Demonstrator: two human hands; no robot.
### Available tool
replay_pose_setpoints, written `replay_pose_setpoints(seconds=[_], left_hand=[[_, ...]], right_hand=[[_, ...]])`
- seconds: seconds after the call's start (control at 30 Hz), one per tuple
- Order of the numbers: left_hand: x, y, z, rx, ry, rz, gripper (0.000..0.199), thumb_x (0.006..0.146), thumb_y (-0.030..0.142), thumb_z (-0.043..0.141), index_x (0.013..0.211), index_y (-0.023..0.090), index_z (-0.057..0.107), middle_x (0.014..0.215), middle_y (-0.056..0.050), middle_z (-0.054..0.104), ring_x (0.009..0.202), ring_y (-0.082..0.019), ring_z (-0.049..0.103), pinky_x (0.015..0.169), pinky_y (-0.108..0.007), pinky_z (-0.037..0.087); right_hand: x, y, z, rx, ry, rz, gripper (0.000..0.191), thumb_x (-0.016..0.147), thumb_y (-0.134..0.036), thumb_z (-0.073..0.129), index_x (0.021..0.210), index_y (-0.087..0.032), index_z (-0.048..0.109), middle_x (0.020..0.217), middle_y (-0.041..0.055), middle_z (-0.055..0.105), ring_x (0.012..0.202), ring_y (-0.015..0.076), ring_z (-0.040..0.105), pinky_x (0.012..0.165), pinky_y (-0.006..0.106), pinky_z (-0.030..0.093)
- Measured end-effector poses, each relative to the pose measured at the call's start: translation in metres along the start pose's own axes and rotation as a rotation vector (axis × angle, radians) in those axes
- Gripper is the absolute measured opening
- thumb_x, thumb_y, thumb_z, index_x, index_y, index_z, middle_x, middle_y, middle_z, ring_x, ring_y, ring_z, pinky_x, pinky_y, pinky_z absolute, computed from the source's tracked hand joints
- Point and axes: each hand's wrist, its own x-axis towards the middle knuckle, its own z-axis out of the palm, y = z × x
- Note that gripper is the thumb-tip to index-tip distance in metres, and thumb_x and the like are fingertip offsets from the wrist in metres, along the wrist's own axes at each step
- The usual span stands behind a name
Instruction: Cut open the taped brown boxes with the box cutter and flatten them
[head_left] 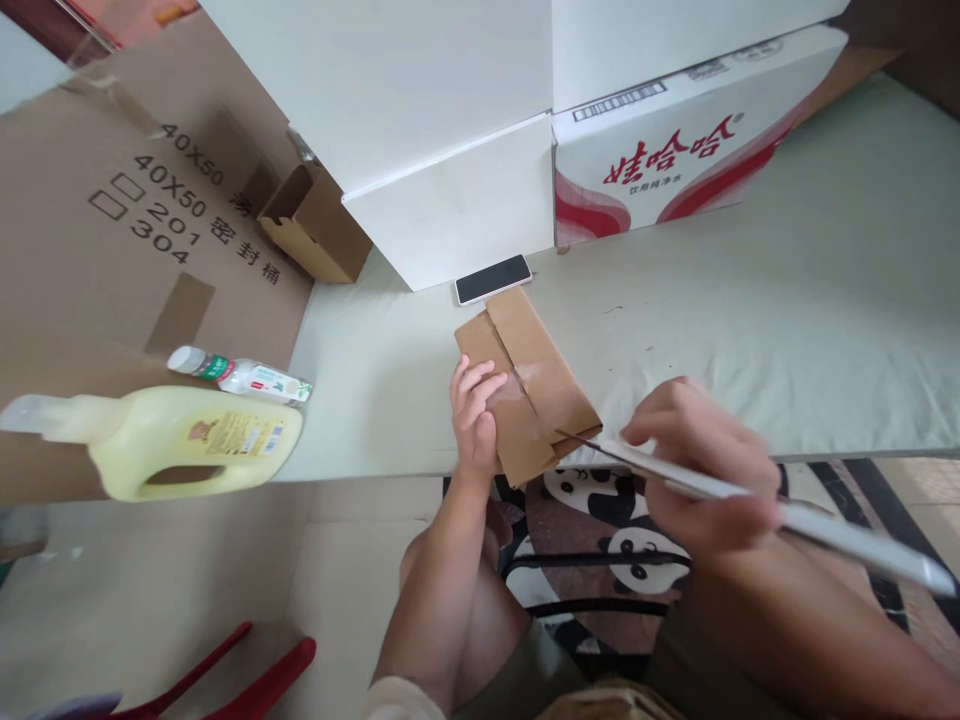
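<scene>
Right now, your small cardboard box [541, 358] lies on the surface [645, 350], its near end at the edge, its underside hidden. Its long axis and seam run from far left to near right. Your left hand [474, 410] lays its fingers over the top; whether it grips beneath, you cannot tell. Your blurred right hand [705, 465] closes around a long pale tool [847, 540], its dark tip at the near-right corner. Just beyond lies a phone [493, 279]; red handles [262, 680] are cut off bottom left.
</scene>
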Motion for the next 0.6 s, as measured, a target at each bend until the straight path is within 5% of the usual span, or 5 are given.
replay_pose_setpoints(seconds=[0.1, 0.2, 0.37, 0.6], left_hand=[[0.000, -0.003, 0.001, -0.004, 0.013, 0.013, 0.052, 0.105, 0.045, 0.024, 0.119, 0.021, 0.068, 0.126, -0.011, 0.065, 0.140, -0.028, 0.047, 0.122, -0.056, 0.031], [0.000, -0.004, 0.000, 0.017, -0.005, 0.002, 0.054, 0.105, 0.046, 0.023, 0.119, 0.020, 0.068, 0.126, -0.011, 0.066, 0.139, -0.028, 0.048, 0.122, -0.057, 0.032], [0.002, -0.002, 0.000, 0.007, -0.003, -0.008, 0.055, 0.105, 0.050, 0.023, 0.117, 0.021, 0.068, 0.123, -0.010, 0.067, 0.138, -0.027, 0.050, 0.122, -0.057, 0.031], [-0.001, -0.001, -0.001, 0.027, -0.021, -0.061, 0.060, 0.104, 0.055, 0.022, 0.117, 0.021, 0.069, 0.126, -0.012, 0.066, 0.143, -0.029, 0.045, 0.122, -0.057, 0.031]], right_hand=[[0.009, 0.005, -0.004, 0.079, 0.209, 0.132, 0.066, 0.099, -0.070, 0.026, 0.074, -0.023, 0.064, 0.046, -0.0006, 0.050, 0.038, 0.0135, 0.043, 0.039, 0.030, 0.029], [0.011, 0.008, -0.007, 0.098, 0.082, 0.169, 0.048, 0.101, -0.055, 0.040, 0.080, -0.021, 0.067, 0.048, -0.0012, 0.054, 0.038, 0.0127, 0.048, 0.037, 0.028, 0.032], [0.010, 0.000, 0.000, 0.028, -0.172, -0.056, 0.022, 0.097, -0.028, 0.048, 0.081, -0.023, 0.062, 0.054, -0.0018, 0.061, 0.044, 0.0116, 0.054, 0.045, 0.026, 0.040], [0.009, -0.006, 0.010, -0.067, -0.241, -0.121, 0.011, 0.089, -0.021, 0.051, 0.079, -0.023, 0.054, 0.054, -0.0031, 0.058, 0.045, 0.0117, 0.053, 0.047, 0.025, 0.041]])
